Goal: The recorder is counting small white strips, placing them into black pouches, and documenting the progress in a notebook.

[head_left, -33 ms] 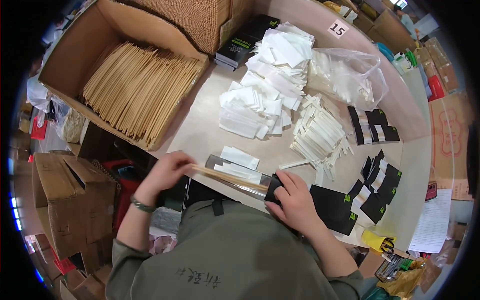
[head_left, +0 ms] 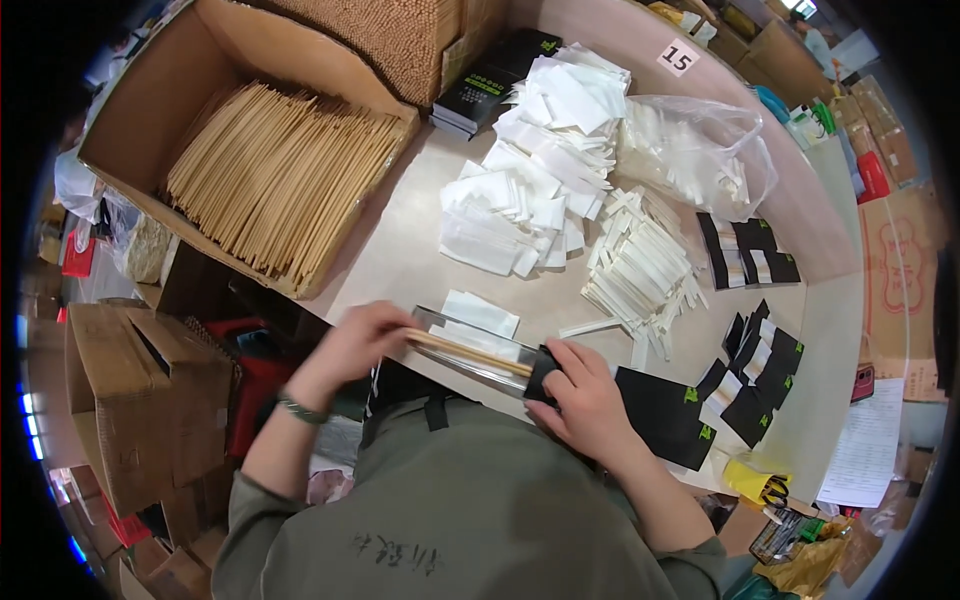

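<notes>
At the near table edge, my left hand [head_left: 372, 338] pinches the left ends of a few wooden chopsticks [head_left: 468, 352]. The sticks lie along a long clear plastic pouch [head_left: 428, 320] with a black end. My right hand [head_left: 582, 392] closes round that black end [head_left: 541, 372], thumb below and fingers above. How far the sticks reach inside it is hidden. Just beyond the pouch lies a white paper packet [head_left: 482, 312]. Flat black sleeves [head_left: 660, 415] with green marks sit right beside my right hand.
A cardboard box [head_left: 400, 150] of loose chopsticks stands at the left, with another stick-filled box [head_left: 350, 40] behind. White packets [head_left: 530, 200] and narrow white strips [head_left: 635, 265] are heaped mid-table. A clear bag [head_left: 690, 150] and banded black sleeves [head_left: 750, 250] lie right, near the raised table wall [head_left: 800, 140].
My left hand has moved right with the chopsticks, closer to the pouch, sliding them along it. My right hand has shifted slightly left, still on the black end.
</notes>
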Motion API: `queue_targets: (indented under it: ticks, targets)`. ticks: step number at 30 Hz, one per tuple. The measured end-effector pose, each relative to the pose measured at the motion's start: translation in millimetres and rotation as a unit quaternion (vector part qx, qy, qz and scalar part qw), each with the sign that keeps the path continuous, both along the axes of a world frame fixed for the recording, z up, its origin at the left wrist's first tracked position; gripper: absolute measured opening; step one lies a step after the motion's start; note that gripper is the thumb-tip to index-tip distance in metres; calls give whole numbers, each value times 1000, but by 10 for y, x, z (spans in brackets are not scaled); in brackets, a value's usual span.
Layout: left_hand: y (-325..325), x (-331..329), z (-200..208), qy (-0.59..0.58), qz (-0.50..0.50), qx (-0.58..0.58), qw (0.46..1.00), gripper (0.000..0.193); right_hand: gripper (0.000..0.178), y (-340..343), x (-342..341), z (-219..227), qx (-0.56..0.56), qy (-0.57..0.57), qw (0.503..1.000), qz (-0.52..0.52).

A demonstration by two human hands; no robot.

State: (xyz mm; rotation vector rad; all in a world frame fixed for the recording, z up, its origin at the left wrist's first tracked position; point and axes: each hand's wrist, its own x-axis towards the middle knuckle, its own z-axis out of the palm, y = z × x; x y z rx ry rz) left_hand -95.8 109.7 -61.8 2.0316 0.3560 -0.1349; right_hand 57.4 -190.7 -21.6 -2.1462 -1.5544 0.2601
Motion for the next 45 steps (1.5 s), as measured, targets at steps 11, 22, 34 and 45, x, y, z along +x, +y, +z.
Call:
queue_targets:
  ticks: [11, 22, 34, 45]
  targets:
    - [-768, 372, 32, -83, 155, 75, 982, 23, 36, 121, -70, -14, -7, 5, 999, -51]
    - [-1052, 757, -63, -5, 28, -421, 907, 26, 35, 106, 20, -80, 22, 28, 999, -20]
    - [-607, 507, 197, -31, 60, -51, 996, 19, 36, 86, 20, -75, 24, -8, 999, -31]
    - [-894, 737, 142, -26, -58, -46, 997, 17, 37, 72, -57, -122, 26, -12, 998, -60]
